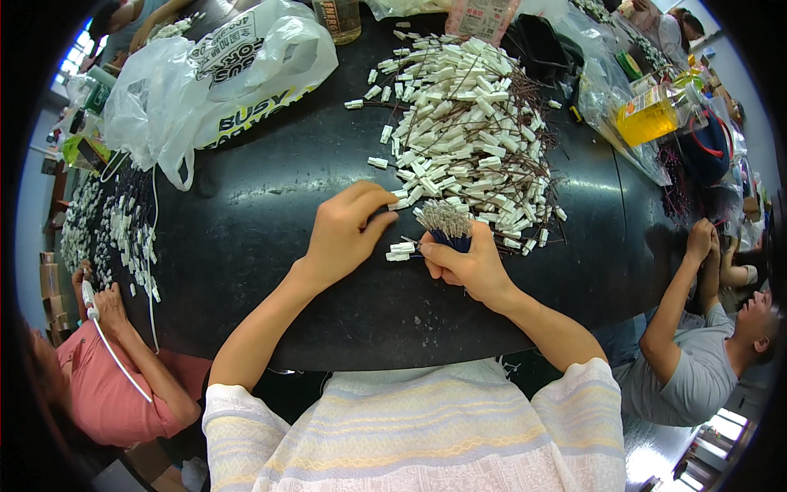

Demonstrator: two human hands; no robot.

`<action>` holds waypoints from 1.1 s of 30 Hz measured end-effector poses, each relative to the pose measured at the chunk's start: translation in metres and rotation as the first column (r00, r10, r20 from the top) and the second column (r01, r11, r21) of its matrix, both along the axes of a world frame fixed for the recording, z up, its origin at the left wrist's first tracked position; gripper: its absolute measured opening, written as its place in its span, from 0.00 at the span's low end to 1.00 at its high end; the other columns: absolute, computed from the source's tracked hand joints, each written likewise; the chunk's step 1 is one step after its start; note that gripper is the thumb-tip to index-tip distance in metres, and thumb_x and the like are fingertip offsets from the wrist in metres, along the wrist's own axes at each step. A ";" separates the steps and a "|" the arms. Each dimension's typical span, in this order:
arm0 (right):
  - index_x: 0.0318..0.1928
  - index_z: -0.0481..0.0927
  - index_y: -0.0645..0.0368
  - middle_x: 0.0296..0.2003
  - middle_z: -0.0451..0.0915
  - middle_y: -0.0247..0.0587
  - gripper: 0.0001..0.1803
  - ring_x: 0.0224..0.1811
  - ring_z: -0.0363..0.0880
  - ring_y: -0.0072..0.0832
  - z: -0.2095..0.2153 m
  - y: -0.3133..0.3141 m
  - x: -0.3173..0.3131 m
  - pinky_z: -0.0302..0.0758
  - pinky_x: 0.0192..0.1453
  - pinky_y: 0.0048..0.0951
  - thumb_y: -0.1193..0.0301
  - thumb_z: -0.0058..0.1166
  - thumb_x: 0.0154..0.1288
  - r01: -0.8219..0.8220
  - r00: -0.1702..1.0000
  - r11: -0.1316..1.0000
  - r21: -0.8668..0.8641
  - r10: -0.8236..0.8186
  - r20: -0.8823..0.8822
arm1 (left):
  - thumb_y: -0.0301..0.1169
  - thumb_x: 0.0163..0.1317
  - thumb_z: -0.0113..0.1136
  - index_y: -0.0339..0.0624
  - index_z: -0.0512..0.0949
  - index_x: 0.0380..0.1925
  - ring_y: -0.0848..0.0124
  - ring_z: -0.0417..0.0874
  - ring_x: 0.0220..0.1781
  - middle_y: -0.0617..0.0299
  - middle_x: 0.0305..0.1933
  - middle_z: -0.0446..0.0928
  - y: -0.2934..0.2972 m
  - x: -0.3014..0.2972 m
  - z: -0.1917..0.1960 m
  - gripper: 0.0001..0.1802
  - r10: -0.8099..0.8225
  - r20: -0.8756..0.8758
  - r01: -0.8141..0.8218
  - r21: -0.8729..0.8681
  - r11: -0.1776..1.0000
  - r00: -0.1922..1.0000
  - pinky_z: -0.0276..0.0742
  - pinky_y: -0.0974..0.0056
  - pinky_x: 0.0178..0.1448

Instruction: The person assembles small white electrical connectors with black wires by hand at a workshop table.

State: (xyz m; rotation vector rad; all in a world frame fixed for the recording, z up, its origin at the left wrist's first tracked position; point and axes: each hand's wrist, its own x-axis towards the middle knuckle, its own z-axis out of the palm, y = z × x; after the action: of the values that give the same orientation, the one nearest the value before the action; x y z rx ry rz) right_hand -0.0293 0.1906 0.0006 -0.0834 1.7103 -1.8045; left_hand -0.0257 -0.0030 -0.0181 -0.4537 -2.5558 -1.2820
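Note:
My right hand (474, 266) is closed round a bundle of dark blue wires (449, 228), their silvery metal tips fanned upward. Just left of its thumb, a couple of white plastic connectors (400, 251) lie on the table; whether a wire joins them to the hand I cannot tell. My left hand (348, 228) is held with thumb and forefinger apart, the forefinger's tip beside a white connector (398, 199) at the pile's near left edge. Beyond both hands spreads a large pile of white connectors with thin brown wires (467, 123).
A white plastic bag (246, 70) sits at the far left, near a bottle (338, 20). At the right are a yellow-liquid bottle (648, 115) and clear plastic wrapping (607, 107). Co-workers sit at both sides, beside more connectors (131, 221) on the left. The black table (270, 205) has a curved near edge.

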 end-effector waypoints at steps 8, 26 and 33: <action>0.31 0.72 0.63 0.15 0.73 0.38 0.03 0.08 0.56 0.12 0.000 -0.005 0.001 0.49 0.10 0.16 0.77 0.50 0.58 0.051 0.999 0.998 -0.037 -0.050 0.021 | 0.20 0.48 0.60 0.37 0.73 0.30 0.67 0.76 0.26 0.59 0.29 0.73 0.004 0.000 -0.009 0.09 0.059 -0.117 -0.073 -0.121 0.990 0.991 0.70 0.67 0.30; 0.28 0.74 0.64 0.16 0.72 0.30 0.02 0.16 0.70 0.15 0.002 -0.005 0.001 0.66 0.22 0.19 0.78 0.50 0.56 -0.029 0.991 0.998 0.057 0.036 -0.126 | 0.19 0.54 0.57 0.33 0.76 0.32 0.82 0.75 0.30 0.63 0.28 0.78 -0.005 0.032 0.003 0.05 -0.151 0.407 -0.031 0.407 0.913 0.901 0.71 0.77 0.34; 0.30 0.76 0.64 0.15 0.72 0.30 0.02 0.16 0.70 0.15 -0.003 -0.003 -0.001 0.65 0.19 0.20 0.77 0.51 0.56 -0.102 0.978 0.992 0.070 0.113 -0.173 | 0.19 0.53 0.58 0.33 0.78 0.29 0.83 0.73 0.21 0.63 0.23 0.78 -0.001 0.033 0.005 0.04 -0.169 0.464 -0.031 0.394 0.919 0.870 0.69 0.77 0.25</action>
State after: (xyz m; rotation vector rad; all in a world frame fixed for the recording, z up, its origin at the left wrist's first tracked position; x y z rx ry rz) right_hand -0.0303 0.1873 -0.0019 -0.3136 1.8449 -1.7068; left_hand 0.0076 -0.0038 -0.0126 -0.1456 -2.5596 -2.1125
